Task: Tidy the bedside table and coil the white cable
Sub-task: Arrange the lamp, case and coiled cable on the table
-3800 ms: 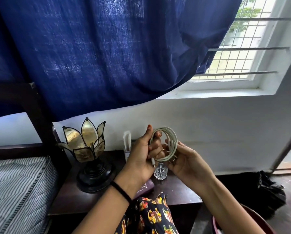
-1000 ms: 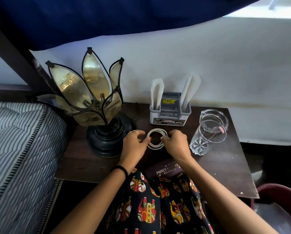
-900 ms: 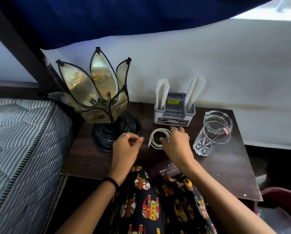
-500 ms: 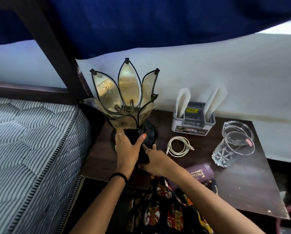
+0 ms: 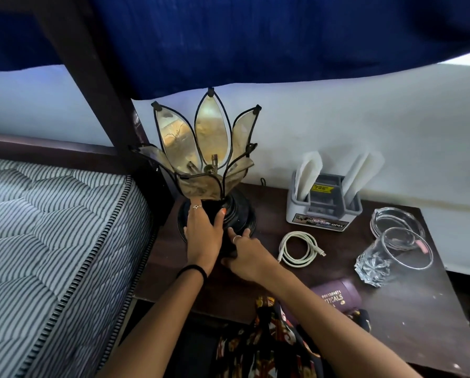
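**Cable coiled and set down; both hands on the lamp**

The cable lies in one neat coil on the table, touched by nothing, between the lamp and the glass, just in front of the holder. Lying flat with its plug ends at the rim of the loop, it looks finished with.

The left hand is wrapped round the lamp's dark stem, thumb on one side and fingers on the other. The right hand rests against the base with fingers fairly straight; how firmly it presses I cannot tell. Two hands on a top-heavy lamp suggest steadying it to shift or straighten it, likely the next bit of tidying.

Count: one cable, one lamp, one holder with two white folded papers standing in it, one glass, one glass dish behind that, touching or nearly so, and one maroon case at the front edge. The bed adjoins the table's left side.
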`<act>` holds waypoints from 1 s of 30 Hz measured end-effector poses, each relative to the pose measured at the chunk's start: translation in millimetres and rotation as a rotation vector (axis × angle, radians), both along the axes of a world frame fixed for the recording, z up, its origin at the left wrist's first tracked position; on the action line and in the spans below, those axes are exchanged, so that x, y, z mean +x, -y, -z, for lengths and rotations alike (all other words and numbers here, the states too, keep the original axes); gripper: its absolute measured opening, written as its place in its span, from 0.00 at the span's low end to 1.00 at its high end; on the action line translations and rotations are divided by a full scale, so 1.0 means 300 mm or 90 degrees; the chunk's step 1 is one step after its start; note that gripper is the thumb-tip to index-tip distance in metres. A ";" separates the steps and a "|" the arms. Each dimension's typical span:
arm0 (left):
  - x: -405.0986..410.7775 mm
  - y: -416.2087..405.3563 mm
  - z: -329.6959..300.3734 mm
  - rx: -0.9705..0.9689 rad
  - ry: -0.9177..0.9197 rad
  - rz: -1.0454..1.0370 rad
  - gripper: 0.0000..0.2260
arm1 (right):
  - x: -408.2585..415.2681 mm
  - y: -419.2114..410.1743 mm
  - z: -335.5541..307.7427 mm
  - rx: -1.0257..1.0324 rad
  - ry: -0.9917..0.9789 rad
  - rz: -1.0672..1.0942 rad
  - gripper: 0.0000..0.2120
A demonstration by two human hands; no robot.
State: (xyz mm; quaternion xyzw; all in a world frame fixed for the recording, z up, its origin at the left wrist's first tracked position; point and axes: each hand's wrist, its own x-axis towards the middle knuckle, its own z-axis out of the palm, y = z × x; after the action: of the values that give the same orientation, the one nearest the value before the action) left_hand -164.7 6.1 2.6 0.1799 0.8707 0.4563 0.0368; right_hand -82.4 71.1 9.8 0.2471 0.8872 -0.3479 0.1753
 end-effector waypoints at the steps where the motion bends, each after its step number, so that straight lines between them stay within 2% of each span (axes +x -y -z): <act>1: -0.009 0.000 0.000 -0.004 0.000 0.002 0.27 | -0.007 0.002 -0.001 -0.003 -0.003 0.004 0.38; 9: -0.021 0.004 -0.003 -0.045 0.023 0.022 0.32 | -0.033 0.006 -0.012 -0.038 0.008 0.033 0.38; 12: 0.042 0.025 -0.001 -0.038 0.042 -0.025 0.36 | 0.015 -0.004 -0.054 -0.042 -0.049 0.060 0.33; 14: 0.108 0.042 0.005 -0.022 0.063 -0.058 0.35 | 0.102 -0.027 -0.096 -0.008 -0.126 0.093 0.27; 16: 0.183 0.053 0.009 -0.006 0.115 -0.069 0.32 | 0.227 -0.055 -0.131 0.035 -0.194 0.138 0.20; 19: 0.287 0.054 -0.007 0.026 0.263 -0.036 0.26 | 0.443 -0.097 -0.155 0.095 -0.203 0.209 0.18; 23: 0.365 0.019 -0.049 -0.147 0.393 0.104 0.16 | 0.621 -0.138 -0.130 0.112 -0.138 0.252 0.19; 27: 0.429 0.011 -0.070 -0.274 0.377 0.182 0.13 | 0.653 -0.149 -0.070 0.080 -0.068 0.230 0.25; 30: 0.451 0.018 -0.062 -0.323 0.397 0.208 0.11 | 0.647 -0.154 -0.047 0.067 -0.039 0.235 0.26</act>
State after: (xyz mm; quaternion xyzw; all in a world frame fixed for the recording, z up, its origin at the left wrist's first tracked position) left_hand -29.5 0.6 21.1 0.1543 0.8626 0.2484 0.4127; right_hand 111.7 117.2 23.9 0.4039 0.8487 -0.3345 0.0682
